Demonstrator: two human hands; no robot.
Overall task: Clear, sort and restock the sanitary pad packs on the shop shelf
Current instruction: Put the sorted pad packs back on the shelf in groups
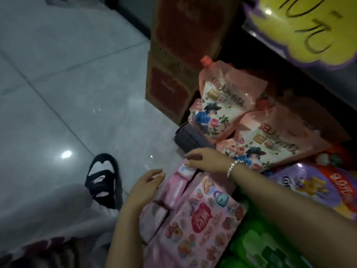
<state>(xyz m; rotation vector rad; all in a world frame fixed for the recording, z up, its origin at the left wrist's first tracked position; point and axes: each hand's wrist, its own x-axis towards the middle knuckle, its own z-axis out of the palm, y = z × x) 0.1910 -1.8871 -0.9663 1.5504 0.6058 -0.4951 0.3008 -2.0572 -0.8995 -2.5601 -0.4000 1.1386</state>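
A: What's centre-left?
B: The left hand, fingers loosely curled, holding nothing, beside the pink packs.
A: And rightwards?
B: The right hand seems to pinch a small pink pack; sorting step, I'd judge. Next: lift it clear.

A glossy grey tiled floor carries stacked brown cartons at the far side, a dark flat pack beside them, pink sachet packs near right, and a foot in a black sandal
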